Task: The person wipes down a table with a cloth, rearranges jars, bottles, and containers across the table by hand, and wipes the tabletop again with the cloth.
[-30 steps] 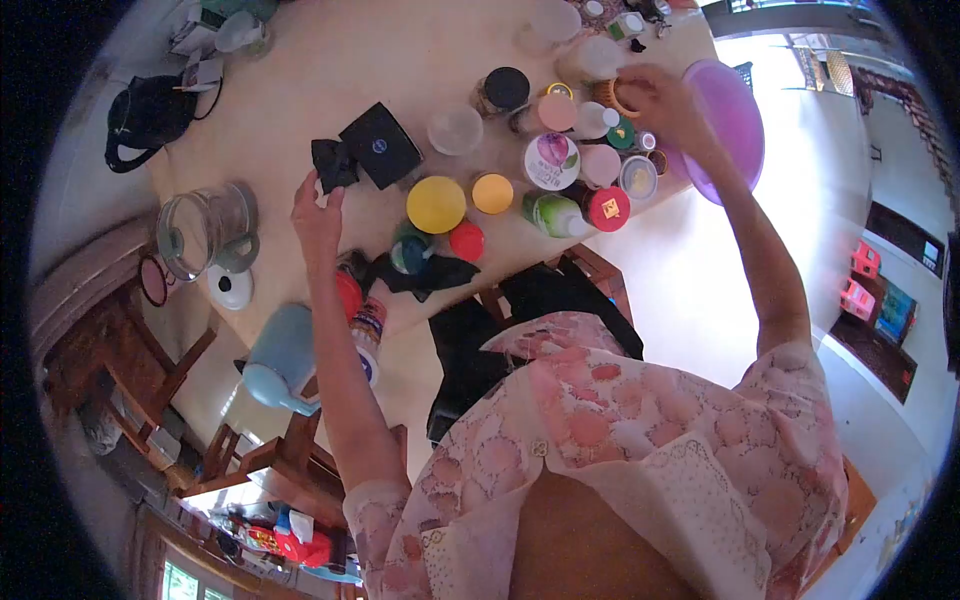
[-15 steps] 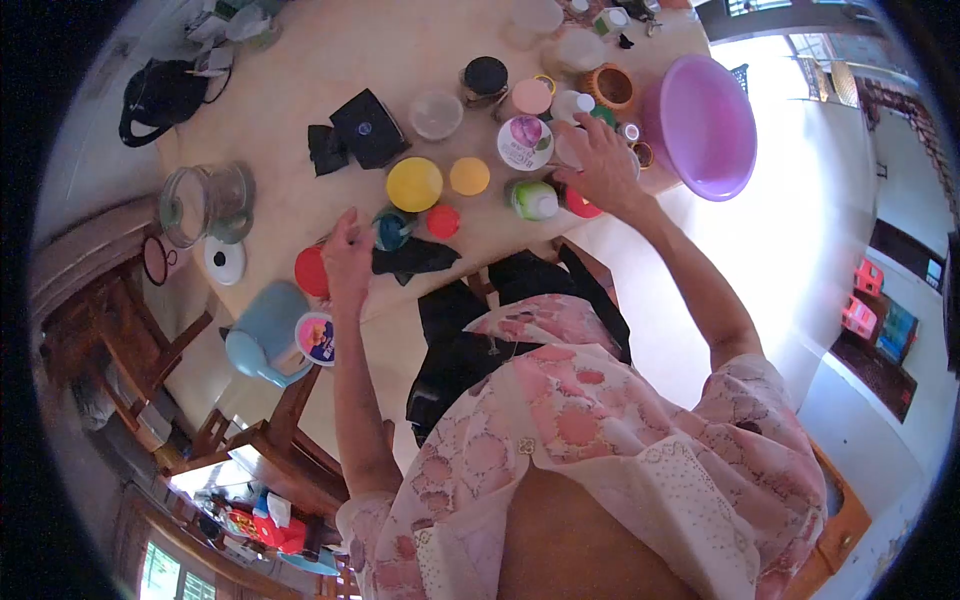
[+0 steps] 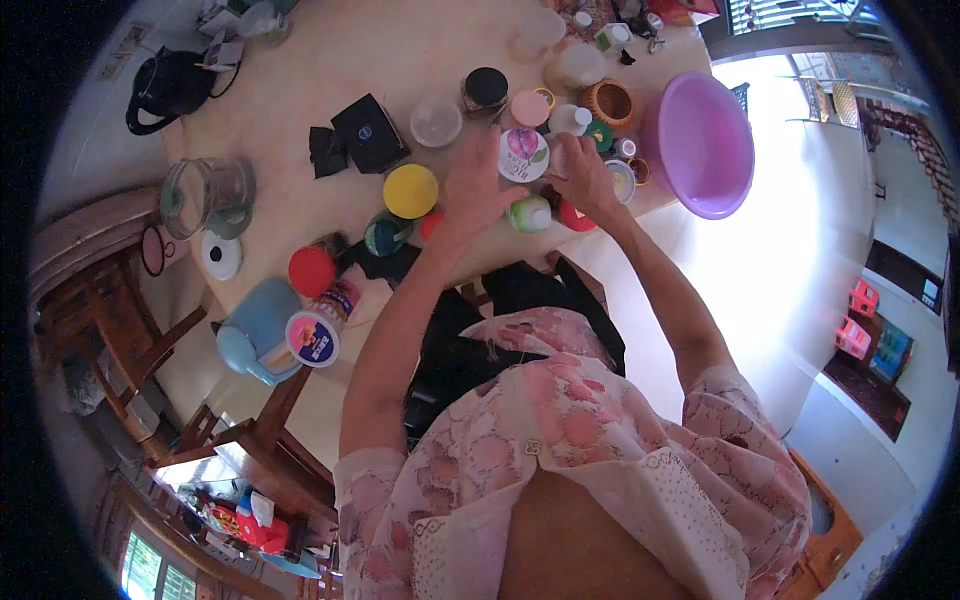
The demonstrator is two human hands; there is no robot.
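a white-lidded tub (image 3: 523,155) is in the frame's upper middle. the left hand (image 3: 476,192) is beside it, grip spread wide. the right hand (image 3: 590,185) is on its other side; i can't tell if that grip holds something. a purple bowl (image 3: 702,148) is upper right.

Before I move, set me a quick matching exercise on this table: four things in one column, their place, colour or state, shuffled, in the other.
1. Basin
2. Kettle
3. Brown pot
4. Left hand

A. Fingers spread beside the white tub with a printed lid
B. Black, at the picture's upper left
C. Purple
D. Open-topped, just left of the basin

Pairs: 1-C, 2-B, 3-D, 4-A
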